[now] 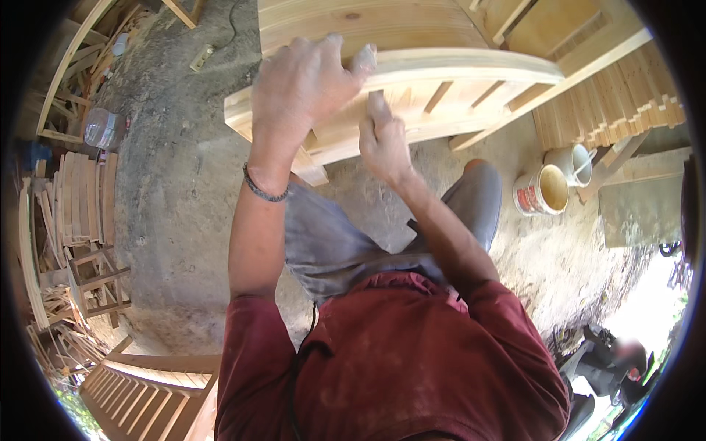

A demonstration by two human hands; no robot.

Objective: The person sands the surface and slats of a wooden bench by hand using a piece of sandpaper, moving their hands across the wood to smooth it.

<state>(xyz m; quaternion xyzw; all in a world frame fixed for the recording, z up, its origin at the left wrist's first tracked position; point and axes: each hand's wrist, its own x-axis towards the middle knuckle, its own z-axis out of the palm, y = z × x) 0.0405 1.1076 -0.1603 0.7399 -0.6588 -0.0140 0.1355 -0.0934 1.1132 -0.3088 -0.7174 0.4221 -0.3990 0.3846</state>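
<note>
A pale wooden furniture frame point(471, 65) with a curved rail and short slats stands in front of me at the top of the view. My left hand point(301, 88) is dusty and lies over the left part of the curved rail, its fingers bent over the far side and its thumb pointing right. Lower and to the right, my right hand point(386, 143) is closed against the near side of the frame, just under the rail. A greyish tip shows at its top; whether that is a dusty finger or a small held piece I cannot make out.
Two buckets point(540, 189) stand on the floor at the right, near stacked wooden boards point(607, 103). Wooden strips point(84, 198) and a clear plastic jug point(103, 128) are at the left. A slatted wooden piece point(143, 400) stands lower left; a motorbike point(607, 367) is lower right.
</note>
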